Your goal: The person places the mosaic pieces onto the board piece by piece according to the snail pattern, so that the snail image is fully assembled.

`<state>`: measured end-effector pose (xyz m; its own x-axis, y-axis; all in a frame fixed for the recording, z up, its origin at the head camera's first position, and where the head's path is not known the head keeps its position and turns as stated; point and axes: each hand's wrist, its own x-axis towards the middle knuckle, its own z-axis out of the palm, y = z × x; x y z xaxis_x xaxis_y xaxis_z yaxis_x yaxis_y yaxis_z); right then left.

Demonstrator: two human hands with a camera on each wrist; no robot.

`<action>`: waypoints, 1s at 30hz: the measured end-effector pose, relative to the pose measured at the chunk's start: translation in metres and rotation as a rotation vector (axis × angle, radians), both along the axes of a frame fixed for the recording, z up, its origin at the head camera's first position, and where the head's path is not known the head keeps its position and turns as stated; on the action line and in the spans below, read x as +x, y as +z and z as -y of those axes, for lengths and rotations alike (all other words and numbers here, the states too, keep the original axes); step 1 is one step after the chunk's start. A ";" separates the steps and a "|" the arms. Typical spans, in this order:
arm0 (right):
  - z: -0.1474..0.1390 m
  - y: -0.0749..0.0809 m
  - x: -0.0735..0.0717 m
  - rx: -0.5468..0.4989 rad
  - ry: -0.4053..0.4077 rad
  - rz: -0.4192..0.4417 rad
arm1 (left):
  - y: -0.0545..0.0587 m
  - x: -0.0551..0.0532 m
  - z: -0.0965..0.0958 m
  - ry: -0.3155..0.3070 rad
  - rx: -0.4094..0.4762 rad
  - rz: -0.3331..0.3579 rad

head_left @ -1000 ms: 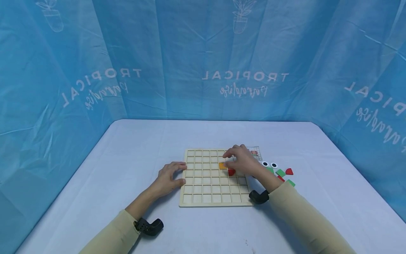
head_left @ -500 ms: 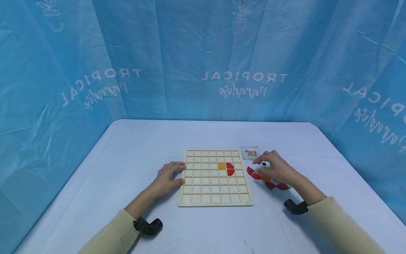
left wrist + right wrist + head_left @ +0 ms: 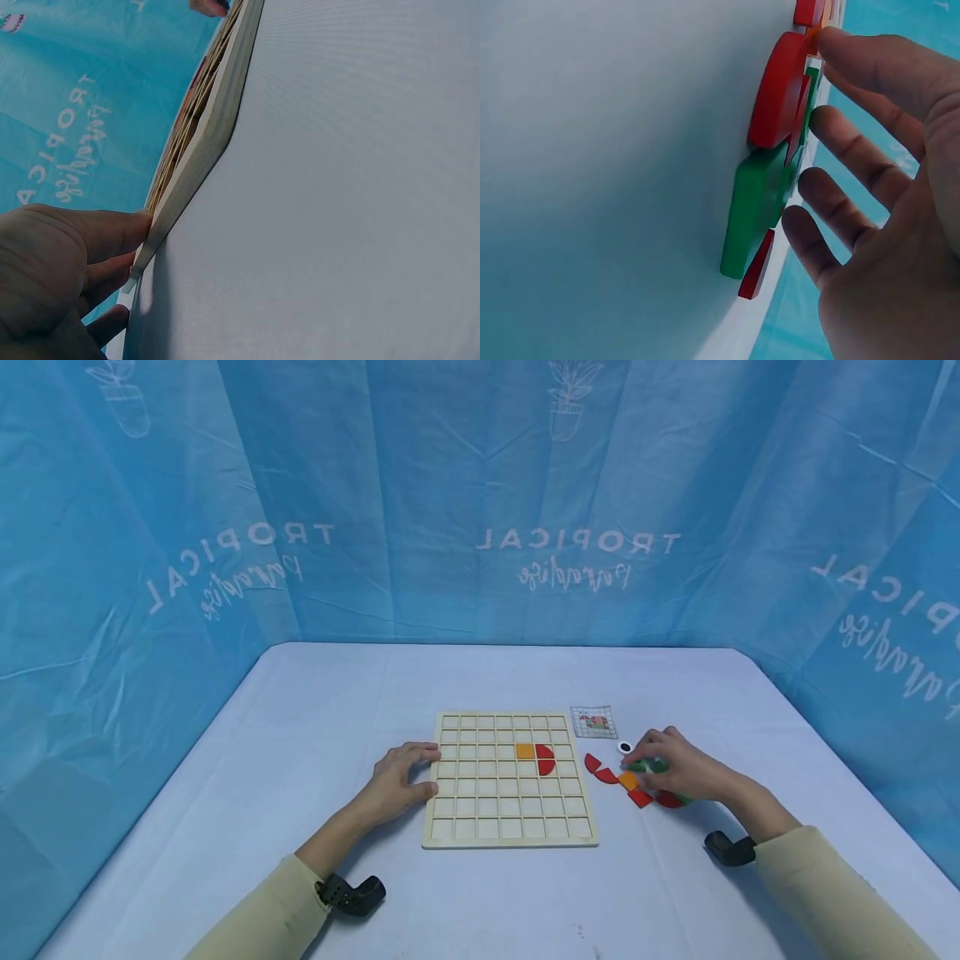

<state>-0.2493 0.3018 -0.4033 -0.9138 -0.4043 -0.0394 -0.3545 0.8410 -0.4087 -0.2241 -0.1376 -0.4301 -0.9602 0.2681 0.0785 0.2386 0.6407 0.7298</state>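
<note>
A pale wooden grid board (image 3: 480, 846) lies on the table with an orange square (image 3: 525, 751) and two red curved pieces (image 3: 545, 760) in its cells. My left hand (image 3: 397, 785) rests at the board's left edge. In the left wrist view, the thumb (image 3: 124, 229) touches the frame. On the right, my right hand (image 3: 678, 768) is over the loose pieces, its fingers apart. Green pieces (image 3: 652, 766) lie under those fingers, partly hidden. In the right wrist view, a red rounded piece (image 3: 778, 97) and a green block (image 3: 750, 202) lie beside the fingers; nothing is visibly gripped.
A small picture card (image 3: 593, 722) lies just past the board's upper right corner. A round eye piece (image 3: 625, 747), red pieces (image 3: 605, 776) and another orange square (image 3: 627, 780) lie between board and right hand. A blue curtain (image 3: 480, 585) surrounds the white table (image 3: 337, 693).
My right hand has moved from over the board to the loose pieces on the right, uncovering both red pieces in the grid. The left hand has stayed at the board's edge.
</note>
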 end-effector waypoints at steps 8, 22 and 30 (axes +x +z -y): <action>-0.001 -0.003 0.000 0.018 0.004 0.023 | 0.001 0.000 0.000 0.005 -0.005 0.001; -0.003 -0.006 -0.001 -0.008 0.011 0.029 | 0.001 0.002 -0.001 0.014 -0.004 0.007; 0.008 0.001 0.000 -0.045 -0.004 0.001 | 0.002 0.002 -0.001 0.016 0.003 0.006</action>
